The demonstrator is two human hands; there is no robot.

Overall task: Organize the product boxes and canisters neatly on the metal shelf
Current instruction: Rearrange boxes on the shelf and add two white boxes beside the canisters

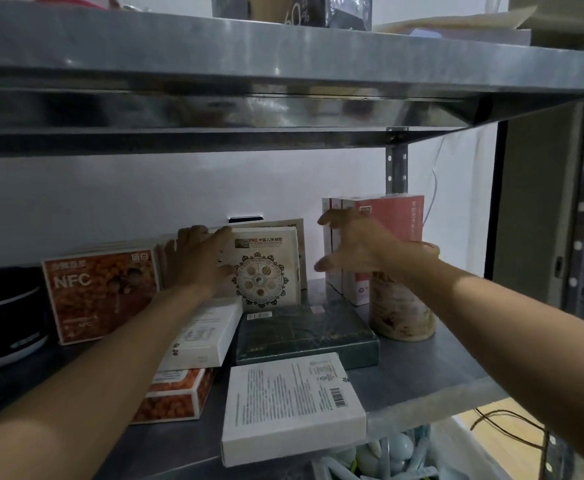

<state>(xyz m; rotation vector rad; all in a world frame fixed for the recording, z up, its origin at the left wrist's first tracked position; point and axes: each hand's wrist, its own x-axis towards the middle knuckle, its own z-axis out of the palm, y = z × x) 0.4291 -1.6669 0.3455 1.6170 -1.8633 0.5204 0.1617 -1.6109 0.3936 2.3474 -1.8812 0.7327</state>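
On the middle tier of the grey metal shelf [432, 372], nine product boxes and one canister are counted. Pale edges behind the leftmost box may be more boxes; this cannot be told.

- Orange boxes, two. An upright orange "NFC" carton [100, 296] is stood at the left. A flat orange carton [173, 396] is laid near the front edge.
- White boxes, two. A slim white carton [207, 337] is propped at a tilt on the flat orange carton. A flat white carton with small print and a barcode [290, 407] is laid at the front lip, overhanging it slightly.
- Cream boxes, two. A cream carton with a round mandala design [270, 275] is stood upright at the back, and a second cream carton [295, 225] is stood just behind it.
- Red-and-white boxes, two. A tall red-and-white pair [387, 220] is stood side by side at the right rear.
- Dark green box, one. A flat dark green case [304, 336] is laid in the middle.
- Canister, one. A cream cylindrical canister with red print [401, 317] is stood upright in front of the pair.

The left grip [197, 258] is laid on the upper left corner of the mandala carton, with fingers straight along its top edge and thumb on its face.

The right grip [356, 247] is spread wide before the pair, above the canister, blurred, with nothing held.

A black round appliance [6, 306] is seen at far left.
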